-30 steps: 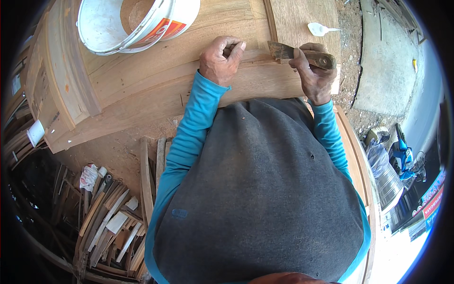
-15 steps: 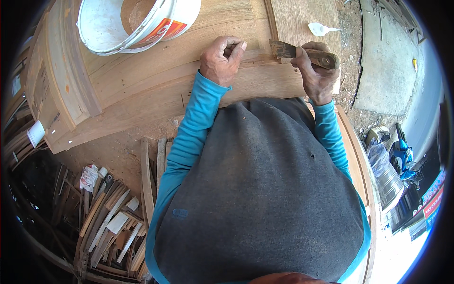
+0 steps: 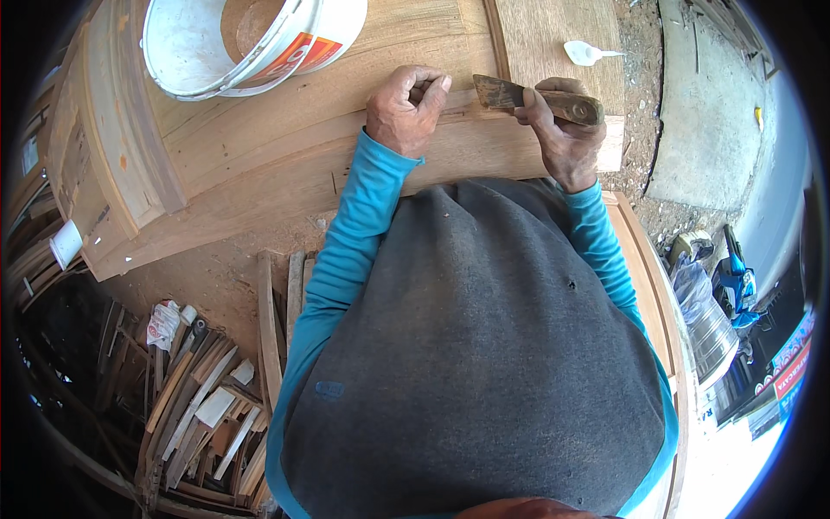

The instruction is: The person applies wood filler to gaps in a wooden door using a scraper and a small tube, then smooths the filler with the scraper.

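Note:
My right hand [image 3: 571,147] is closed round the wooden handle of a putty knife [image 3: 497,92]. Its stained, wide blade points left over the seam of a wooden panel [image 3: 294,143]. To the left, my left hand [image 3: 402,112] rests at the panel with its fingers curled in and the thumb beside them. Whatever may be inside those fingers is hidden. A short gap separates the blade from the left thumb. Beyond the right hand, a small white squeeze bottle with a thin nozzle [image 3: 584,54] lies on a raised part of the wood.
A white bucket [image 3: 186,52] with brown material inside stands on the panel at the far left. Scrap wood strips [image 3: 199,415] are heaped on the ground at lower left. A white cup [image 3: 66,244] is by the panel's left end. Another wooden frame [image 3: 635,251] is at my right side.
My right hand has moved a little left with the putty knife, bringing the blade closer to my left hand. The left hand stays in place.

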The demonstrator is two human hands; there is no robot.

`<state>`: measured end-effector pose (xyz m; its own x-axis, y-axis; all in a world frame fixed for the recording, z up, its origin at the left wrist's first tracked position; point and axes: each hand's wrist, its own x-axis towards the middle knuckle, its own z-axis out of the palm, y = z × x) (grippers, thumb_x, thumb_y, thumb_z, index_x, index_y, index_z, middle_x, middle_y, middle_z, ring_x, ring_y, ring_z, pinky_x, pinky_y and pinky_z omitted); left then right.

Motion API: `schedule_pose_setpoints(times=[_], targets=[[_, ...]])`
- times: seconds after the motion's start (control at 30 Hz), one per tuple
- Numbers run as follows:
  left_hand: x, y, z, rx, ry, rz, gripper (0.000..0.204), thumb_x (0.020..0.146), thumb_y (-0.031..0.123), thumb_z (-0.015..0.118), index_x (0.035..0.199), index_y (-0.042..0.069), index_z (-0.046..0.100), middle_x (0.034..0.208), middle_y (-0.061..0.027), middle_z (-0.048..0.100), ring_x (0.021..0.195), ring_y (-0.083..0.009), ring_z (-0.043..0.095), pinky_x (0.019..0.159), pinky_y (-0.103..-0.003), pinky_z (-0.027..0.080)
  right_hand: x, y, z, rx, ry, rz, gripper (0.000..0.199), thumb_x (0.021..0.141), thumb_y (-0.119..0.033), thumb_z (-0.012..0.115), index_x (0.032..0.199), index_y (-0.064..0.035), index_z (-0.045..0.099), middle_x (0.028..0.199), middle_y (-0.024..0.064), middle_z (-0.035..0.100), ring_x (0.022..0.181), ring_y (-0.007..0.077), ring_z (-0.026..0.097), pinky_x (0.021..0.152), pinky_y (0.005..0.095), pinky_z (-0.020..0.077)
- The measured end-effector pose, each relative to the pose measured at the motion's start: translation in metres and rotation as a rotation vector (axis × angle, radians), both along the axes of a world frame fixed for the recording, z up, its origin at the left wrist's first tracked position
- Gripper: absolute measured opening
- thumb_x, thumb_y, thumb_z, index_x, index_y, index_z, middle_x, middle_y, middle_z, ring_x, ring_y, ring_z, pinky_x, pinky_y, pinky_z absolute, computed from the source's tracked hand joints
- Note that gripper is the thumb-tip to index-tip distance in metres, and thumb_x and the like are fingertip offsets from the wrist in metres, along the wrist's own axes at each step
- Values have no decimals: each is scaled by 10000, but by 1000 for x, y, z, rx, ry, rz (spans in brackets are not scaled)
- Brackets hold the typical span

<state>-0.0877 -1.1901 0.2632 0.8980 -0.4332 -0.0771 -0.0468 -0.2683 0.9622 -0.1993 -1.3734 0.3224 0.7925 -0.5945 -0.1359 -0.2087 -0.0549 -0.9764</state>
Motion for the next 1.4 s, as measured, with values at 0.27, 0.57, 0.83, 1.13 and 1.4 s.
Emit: schedule_pose_setpoints(times=[0.27,0.57,0.83,1.13,1.4], targets=[[0,0,-2,-3,-4,-6,161,950,140,744,1010,-6,712,754,-4,679,652,-43,583,576,-227,485,-1,1,1,43,32,-10,228,917,-110,782,1014,59,664,790,109,736,748,146,727,672,253,584],[0,0,0,-13,-5,0,159,946,131,748,1011,-7,703,765,-9,685,662,-46,592,587,-228,494,-7,4,1,29,52,-4,241,918,-106,782,1023,48,628,795,122,734,749,145,723,675,259,590],[-1,0,1,-20,29,4,171,943,138,754,1018,-8,704,773,-16,694,675,-52,603,600,-232,504,-10,6,4,55,80,-38,265,928,-112,771,1077,54,629,830,123,740,782,159,734,705,269,597],[0,0,3,-17,-2,0,165,942,136,753,1012,-6,706,773,-17,696,671,-52,601,599,-232,501,-13,0,5,41,75,-109,263,915,-101,779,1093,52,661,887,134,735,799,162,731,710,273,585],[0,0,5,-18,23,-3,157,939,123,752,1013,-8,708,770,-14,691,667,-50,598,592,-232,495,-12,-3,2,-36,75,-93,215,928,-122,770,1032,47,687,830,106,723,752,143,715,667,265,558]])
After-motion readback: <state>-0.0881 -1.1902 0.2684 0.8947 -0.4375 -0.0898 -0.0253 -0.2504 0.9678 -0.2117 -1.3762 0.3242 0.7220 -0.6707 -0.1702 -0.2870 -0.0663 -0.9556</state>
